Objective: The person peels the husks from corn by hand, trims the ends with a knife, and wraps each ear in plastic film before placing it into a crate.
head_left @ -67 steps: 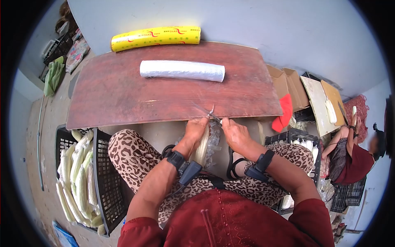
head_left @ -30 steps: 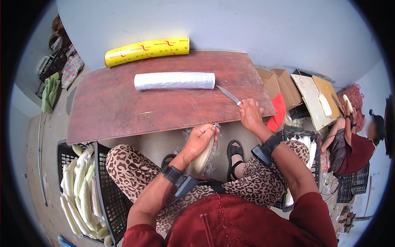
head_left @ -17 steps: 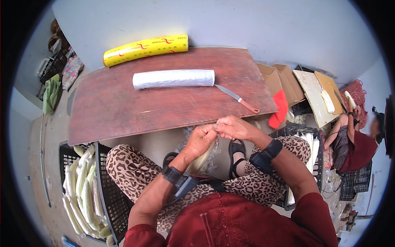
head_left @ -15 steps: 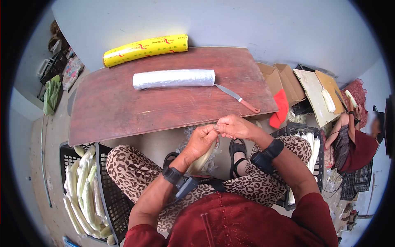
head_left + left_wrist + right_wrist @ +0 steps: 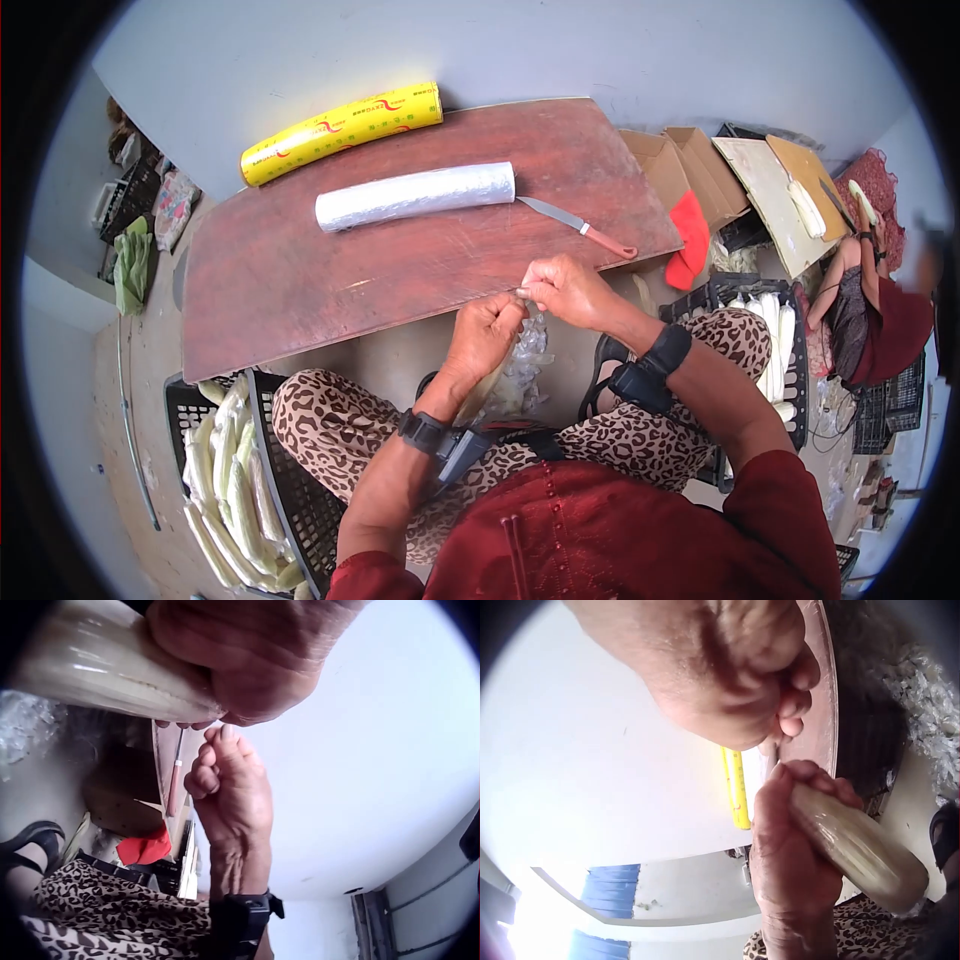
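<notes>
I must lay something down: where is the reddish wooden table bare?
Bare: the table between the white plastic-film roll and left front edge; back right, behind red-handled knife. Crowded: back left, with yellow printed roll; front right, by left hand and right hand.

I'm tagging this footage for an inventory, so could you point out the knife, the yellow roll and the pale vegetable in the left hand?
Knife (image 5: 584, 229): head view, where blade meets handle.
Yellow roll (image 5: 342, 135): head view, middle of its printed side.
Pale vegetable (image 5: 862, 851): right wrist view, middle of its exposed length.
</notes>
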Motion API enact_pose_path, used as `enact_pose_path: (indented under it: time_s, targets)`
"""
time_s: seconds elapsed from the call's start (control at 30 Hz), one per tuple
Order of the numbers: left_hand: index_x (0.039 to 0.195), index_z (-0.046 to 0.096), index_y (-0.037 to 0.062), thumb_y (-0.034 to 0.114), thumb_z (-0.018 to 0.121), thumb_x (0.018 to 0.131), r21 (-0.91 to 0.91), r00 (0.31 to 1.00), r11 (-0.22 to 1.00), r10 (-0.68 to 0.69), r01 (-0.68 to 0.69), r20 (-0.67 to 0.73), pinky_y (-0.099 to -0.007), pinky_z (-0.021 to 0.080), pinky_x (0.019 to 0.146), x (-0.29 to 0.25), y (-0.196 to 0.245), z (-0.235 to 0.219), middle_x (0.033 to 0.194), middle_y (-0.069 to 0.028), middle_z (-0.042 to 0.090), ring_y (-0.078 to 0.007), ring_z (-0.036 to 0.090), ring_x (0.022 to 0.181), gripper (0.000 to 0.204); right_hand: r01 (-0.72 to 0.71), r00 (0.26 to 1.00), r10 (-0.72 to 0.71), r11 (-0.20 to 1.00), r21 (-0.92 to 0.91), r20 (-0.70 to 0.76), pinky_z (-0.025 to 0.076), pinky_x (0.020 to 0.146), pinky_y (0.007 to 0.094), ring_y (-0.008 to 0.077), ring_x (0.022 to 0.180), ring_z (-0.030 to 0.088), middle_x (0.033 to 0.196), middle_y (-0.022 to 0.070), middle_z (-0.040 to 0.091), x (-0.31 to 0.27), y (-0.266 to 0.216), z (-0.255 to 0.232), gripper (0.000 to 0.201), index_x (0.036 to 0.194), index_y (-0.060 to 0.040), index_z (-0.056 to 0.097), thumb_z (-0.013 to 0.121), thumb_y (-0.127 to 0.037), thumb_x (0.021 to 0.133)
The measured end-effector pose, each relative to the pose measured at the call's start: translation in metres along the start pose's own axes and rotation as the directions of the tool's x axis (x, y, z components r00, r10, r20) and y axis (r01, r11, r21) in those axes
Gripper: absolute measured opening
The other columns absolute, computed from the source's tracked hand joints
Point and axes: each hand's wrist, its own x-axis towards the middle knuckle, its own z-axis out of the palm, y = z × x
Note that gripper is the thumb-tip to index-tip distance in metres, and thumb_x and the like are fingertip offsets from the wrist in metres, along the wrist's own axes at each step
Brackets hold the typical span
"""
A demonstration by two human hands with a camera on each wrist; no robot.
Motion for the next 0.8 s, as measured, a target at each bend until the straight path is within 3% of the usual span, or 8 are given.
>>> enact_pose_path:
  time_s: [0.1,0.27,0.4,0.43,0.53,0.63,0.73,0.8]
  targets:
    - [0.078,0.063,0.0028,0.017,0.050,0.094,-0.287,0.986,0.952,-0.137,0.104,-0.097,-0.0278,0.048,0.057,-0.001,0.017,-0.018,0.066,-0.0032,0.060,-0.0116,0.057,0.060,0.025,-0.092,0.973,0.076,0.994,-0.065,-0.216,0.048,0.057,0.0343,0.0178,0.055,0.060,0.060,0.0087,0.063,0.011,0.017,-0.020,0.020,0.074,-0.0012,0.063,0.065,-0.017,0.086]
    - [0.086,0.057,0.0057,0.023,0.050,0.096,-0.611,0.962,0.789,-0.214,0.069,-0.168,-0.0299,0.050,0.060,-0.003,0.047,-0.040,0.072,-0.0048,0.055,-0.0172,0.057,0.063,0.021,0.153,0.988,-0.137,0.932,-0.328,0.071,0.047,0.074,0.0403,0.0226,0.076,0.062,0.076,0.0057,0.065,-0.020,0.025,-0.004,0.010,0.077,-0.0035,0.064,0.063,-0.010,0.085]
    - [0.086,0.054,0.0083,0.023,0.047,0.096,-0.780,0.972,0.624,-0.207,0.041,-0.114,-0.0356,0.049,0.070,-0.002,0.044,-0.044,0.075,-0.0039,0.053,-0.0191,0.055,0.070,0.019,0.035,0.976,0.072,0.882,-0.470,0.207,0.044,0.084,0.0450,0.0299,0.090,0.061,0.083,0.0057,0.067,-0.012,-0.012,0.001,0.010,0.080,-0.0048,0.068,0.065,-0.014,0.084]
    - [0.087,0.053,0.0093,0.023,0.047,0.095,-0.812,0.979,0.581,-0.190,0.054,-0.070,-0.0361,0.049,0.073,-0.001,0.042,-0.045,0.076,-0.0031,0.053,-0.0195,0.054,0.072,0.017,-0.028,0.961,0.165,0.856,-0.516,0.222,0.044,0.088,0.0430,0.0235,0.100,0.061,0.082,0.0063,0.068,-0.007,-0.023,-0.002,0.021,0.079,-0.0035,0.070,0.066,-0.023,0.086]
    - [0.086,0.053,0.0102,0.021,0.049,0.094,-0.880,0.979,0.469,-0.202,0.073,-0.027,-0.0351,0.048,0.073,0.002,0.045,-0.043,0.075,-0.0024,0.052,-0.0187,0.053,0.072,0.014,-0.296,0.895,0.306,0.952,-0.079,0.325,0.044,0.089,0.0374,0.0170,0.110,0.058,0.098,0.0069,0.068,-0.003,-0.021,-0.003,0.033,0.099,-0.0038,0.070,0.067,-0.035,0.090]
    - [0.085,0.053,0.0106,0.020,0.051,0.092,-0.935,0.992,0.348,-0.123,0.066,0.024,-0.0347,0.048,0.073,0.004,0.044,-0.047,0.075,-0.0022,0.052,-0.0181,0.051,0.073,0.012,-0.455,0.868,0.203,0.690,0.563,0.454,0.050,0.080,0.0343,0.0116,0.099,0.060,0.105,0.0089,0.063,-0.024,-0.042,0.004,0.046,0.116,-0.0023,0.059,0.062,-0.043,0.093]
    - [0.084,0.053,0.0106,0.019,0.051,0.091,-0.948,0.996,0.317,-0.090,0.029,0.000,-0.0342,0.047,0.074,0.004,0.048,-0.051,0.075,-0.0021,0.051,-0.0178,0.050,0.073,0.012,-0.501,0.778,-0.163,0.422,0.756,0.606,0.052,0.086,0.0290,0.0140,0.107,0.058,0.123,0.0069,0.054,-0.027,-0.035,0.026,0.066,0.136,-0.0008,0.039,0.063,-0.043,0.093]
    - [0.084,0.053,0.0097,0.020,0.050,0.092,-0.948,0.994,0.318,-0.103,-0.003,-0.038,-0.0348,0.047,0.074,0.005,0.045,-0.053,0.075,-0.0029,0.051,-0.0186,0.050,0.073,0.013,-0.520,0.776,-0.140,0.410,0.749,0.615,0.053,0.086,0.0303,0.0156,0.102,0.060,0.114,0.0079,0.058,-0.034,-0.036,0.029,0.067,0.134,0.0011,0.039,0.068,-0.040,0.090]
